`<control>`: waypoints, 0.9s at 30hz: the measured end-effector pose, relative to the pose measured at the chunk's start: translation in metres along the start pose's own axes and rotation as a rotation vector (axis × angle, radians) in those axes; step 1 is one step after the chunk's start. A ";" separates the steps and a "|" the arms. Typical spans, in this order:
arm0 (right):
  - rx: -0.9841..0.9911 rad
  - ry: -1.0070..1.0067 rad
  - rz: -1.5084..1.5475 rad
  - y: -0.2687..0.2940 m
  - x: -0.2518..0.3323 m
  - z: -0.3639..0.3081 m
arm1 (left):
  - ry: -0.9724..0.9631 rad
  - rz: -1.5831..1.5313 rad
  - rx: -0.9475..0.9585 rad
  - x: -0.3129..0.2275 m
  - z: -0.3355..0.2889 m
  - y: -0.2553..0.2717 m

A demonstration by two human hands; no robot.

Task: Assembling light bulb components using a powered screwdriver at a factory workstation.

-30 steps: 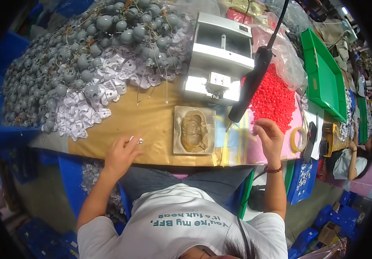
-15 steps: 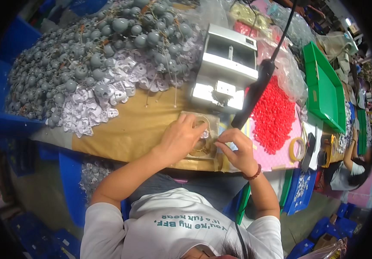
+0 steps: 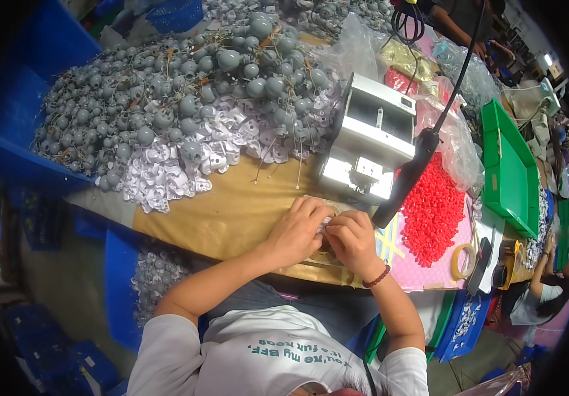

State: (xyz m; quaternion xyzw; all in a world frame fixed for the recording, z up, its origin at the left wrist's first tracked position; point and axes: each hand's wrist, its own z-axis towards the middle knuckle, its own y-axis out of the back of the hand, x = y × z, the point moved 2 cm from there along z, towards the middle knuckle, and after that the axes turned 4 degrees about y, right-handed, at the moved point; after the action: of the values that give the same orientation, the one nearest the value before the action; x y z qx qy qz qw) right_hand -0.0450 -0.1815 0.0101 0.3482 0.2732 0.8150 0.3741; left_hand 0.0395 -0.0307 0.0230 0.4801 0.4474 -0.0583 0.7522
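Observation:
My left hand point(image 3: 299, 232) is closed on a small white plastic piece point(image 3: 324, 224), held low over the bench with the thumb and fingers around it. Against the same piece, the fingers of my right hand point(image 3: 352, 239) are bent in a pinch; whatever lies between their tips is hidden. Both hands meet above a clear-edged work plate point(image 3: 314, 272) at the bench's near edge, mostly covered by them. Just beyond stands a silver-white box-shaped machine point(image 3: 371, 142). A black rod-shaped tool point(image 3: 411, 173) on a cord slants down close to my right hand.
Grey round plastic parts point(image 3: 132, 109) are heaped at the left, with white plastic pieces point(image 3: 165, 175) in front. To the right are small red pieces point(image 3: 433, 221), a tape roll point(image 3: 462, 261) and a green tray point(image 3: 509, 175). A blue bin point(image 3: 120, 284) stands below. Other people work at the far right.
My right hand has come in from the right and now touches the piece at my left hand's fingers. The whole view has shifted, so the bench appears lower and further right.

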 end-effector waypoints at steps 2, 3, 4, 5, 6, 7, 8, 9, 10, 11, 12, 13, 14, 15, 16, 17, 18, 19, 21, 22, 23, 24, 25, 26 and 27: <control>0.018 -0.008 -0.014 0.000 0.001 -0.002 | -0.048 -0.057 -0.005 0.000 0.000 0.005; 0.024 -0.015 -0.017 0.000 0.002 -0.004 | -0.071 -0.085 -0.008 0.000 0.000 0.009; 0.026 -0.013 -0.021 0.000 0.002 -0.004 | -0.060 -0.095 -0.070 0.003 0.002 0.018; 0.028 -0.017 -0.030 0.001 0.002 -0.006 | -0.054 -0.110 -0.127 0.006 0.007 0.029; 0.023 -0.016 -0.040 0.001 0.002 -0.006 | -0.081 -0.055 -0.241 0.009 0.017 0.043; 0.019 -0.009 -0.039 -0.001 0.003 -0.005 | -0.095 0.008 -0.360 0.012 0.025 0.059; 0.016 -0.005 -0.040 -0.003 0.005 -0.005 | -0.129 0.112 -0.495 0.014 0.039 0.077; 0.013 -0.003 -0.046 -0.005 0.005 -0.003 | -0.149 0.214 -0.635 0.016 0.054 0.094; 0.014 0.000 -0.055 -0.005 0.004 -0.002 | -0.148 0.291 -0.709 0.015 0.069 0.107; 0.013 0.004 -0.062 -0.006 0.004 -0.001 | -0.139 0.371 -0.786 0.014 0.084 0.120; 0.017 0.008 -0.071 -0.006 0.005 -0.001 | -0.103 0.443 -0.787 0.016 0.096 0.126; 0.023 0.010 -0.080 -0.006 0.006 -0.001 | -0.067 0.514 -0.787 0.018 0.109 0.132; 0.027 0.016 -0.084 -0.006 0.008 0.000 | -0.008 0.576 -0.737 0.025 0.120 0.133; 0.034 0.021 -0.087 -0.006 0.012 0.000 | 0.031 0.617 -0.704 0.031 0.124 0.135; 0.043 0.017 -0.098 -0.004 0.013 -0.003 | 0.064 0.649 -0.664 0.035 0.130 0.134; 0.051 0.000 -0.109 -0.003 0.015 -0.003 | 0.077 0.663 -0.642 0.039 0.133 0.133; 0.060 -0.015 -0.119 -0.001 0.017 -0.002 | 0.091 0.678 -0.620 0.042 0.135 0.133; 0.061 -0.035 -0.127 0.000 0.019 -0.003 | 0.100 0.644 -0.618 0.047 0.135 0.134; 0.063 -0.067 -0.137 0.000 0.022 -0.005 | 0.121 0.580 -0.615 0.057 0.128 0.141; 0.054 -0.075 -0.141 0.000 0.021 -0.006 | 0.162 0.513 -0.613 0.054 0.124 0.145; 0.046 -0.083 -0.144 -0.001 0.020 -0.007 | 0.173 0.208 -0.594 0.054 0.122 0.152; 0.035 -0.085 -0.144 -0.002 0.019 -0.010 | 0.181 -0.096 -0.566 0.054 0.119 0.159; 0.028 -0.086 -0.135 -0.004 0.018 -0.011 | 0.192 -0.396 -0.532 0.052 0.115 0.168; 0.022 -0.098 -0.133 -0.005 0.016 -0.014 | 0.137 -0.488 -0.477 0.033 0.108 0.176; 0.018 -0.115 -0.127 -0.005 0.015 -0.017 | 0.043 -0.552 -0.475 0.017 0.103 0.177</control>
State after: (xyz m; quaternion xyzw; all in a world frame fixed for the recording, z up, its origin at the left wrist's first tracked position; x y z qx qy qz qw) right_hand -0.0627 -0.1702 0.0018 0.3795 0.2804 0.7657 0.4370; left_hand 0.2045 -0.0103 0.1437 0.1540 0.5770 -0.1435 0.7892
